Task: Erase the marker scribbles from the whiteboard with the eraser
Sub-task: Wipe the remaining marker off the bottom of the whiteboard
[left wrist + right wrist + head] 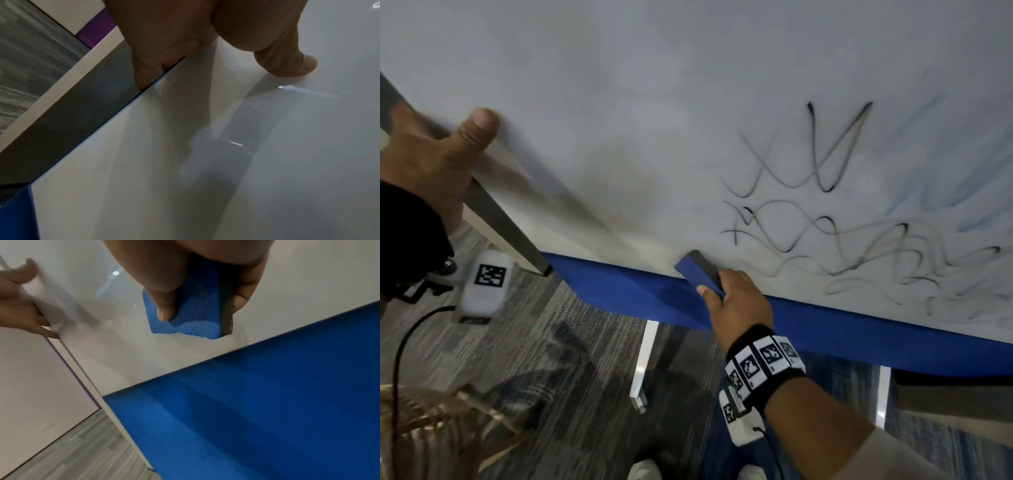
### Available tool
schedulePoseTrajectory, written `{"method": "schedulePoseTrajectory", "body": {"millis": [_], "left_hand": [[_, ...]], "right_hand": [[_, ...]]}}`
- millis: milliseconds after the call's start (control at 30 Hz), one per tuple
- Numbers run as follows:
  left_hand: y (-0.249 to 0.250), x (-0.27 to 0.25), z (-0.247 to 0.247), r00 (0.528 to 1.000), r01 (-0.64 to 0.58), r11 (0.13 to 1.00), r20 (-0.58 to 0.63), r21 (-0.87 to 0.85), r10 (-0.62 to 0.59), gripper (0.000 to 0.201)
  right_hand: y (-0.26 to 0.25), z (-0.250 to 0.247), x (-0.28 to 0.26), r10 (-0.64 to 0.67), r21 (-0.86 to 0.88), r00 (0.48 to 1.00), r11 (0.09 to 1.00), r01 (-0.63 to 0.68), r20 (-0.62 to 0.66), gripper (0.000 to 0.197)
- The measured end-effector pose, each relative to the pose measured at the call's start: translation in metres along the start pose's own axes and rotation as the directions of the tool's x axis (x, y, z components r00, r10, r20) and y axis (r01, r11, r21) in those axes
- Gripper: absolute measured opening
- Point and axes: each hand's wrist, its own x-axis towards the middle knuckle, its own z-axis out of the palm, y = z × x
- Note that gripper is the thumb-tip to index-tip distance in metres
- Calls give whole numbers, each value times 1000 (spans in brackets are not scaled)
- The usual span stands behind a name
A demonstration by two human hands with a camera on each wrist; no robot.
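Nearest the viewer, the grey striped carpet floor [571,342] and a blue fabric panel [859,329] below the board are seen. Above the panel, a blue rectangular foam eraser with a dark felt face [700,270] is gripped between thumb and fingers by the right hand [736,301] and is pressed against the lower edge of the glossy white whiteboard [654,102]. Farther off, the board's left edge is clasped by the left hand [431,150], thumb laid on the front face, while black looping marker scribbles [835,212] are seen to the right of the eraser.
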Motion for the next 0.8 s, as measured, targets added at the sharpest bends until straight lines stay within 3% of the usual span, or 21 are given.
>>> {"method": "schedulePoseTrajectory", "body": {"millis": [67, 167, 233, 333, 467, 533, 600, 667, 733, 800], "left_hand": [[8, -13, 7, 999, -9, 1000, -48, -14, 9, 95], [20, -26, 13, 998, -42, 998, -58, -44, 40, 94], [27, -35, 16, 997, -32, 999, -70, -34, 29, 94], [35, -49, 23, 994, -19, 999, -107, -38, 15, 98], [49, -67, 36, 994, -3, 997, -111, -75, -5, 95], [54, -75, 41, 993, 11, 995, -115, -100, -23, 95], [60, -81, 44, 992, 21, 991, -121, -132, -37, 97], [69, -87, 48, 994, 12, 989, -107, -150, -29, 90], [78, -92, 51, 997, -1, 987, -73, -159, -10, 68], [83, -95, 51, 998, 2, 987, -65, -159, -12, 66]], "right_hand": [[9, -2, 4, 12, -48, 999, 999, -10, 34, 30], [52, -12, -7, 166, -80, 981, 984, -158, 98, 30], [59, -19, -15, 190, -9, 979, 982, -190, 77, 29], [12, -48, -9, 33, 175, 997, 984, -21, -65, 36], [-44, -108, 2, -97, 292, 927, 933, 212, -362, 35], [-34, -110, -2, -58, 320, 947, 933, 164, -317, 36], [-6, -92, -10, 34, 326, 989, 945, 15, -143, 35], [17, -77, -17, 109, 313, 994, 945, -96, -25, 34], [9, -82, -14, 94, 314, 994, 947, -73, -54, 33], [-25, -107, -7, -16, 326, 983, 942, 76, -184, 38]]}}
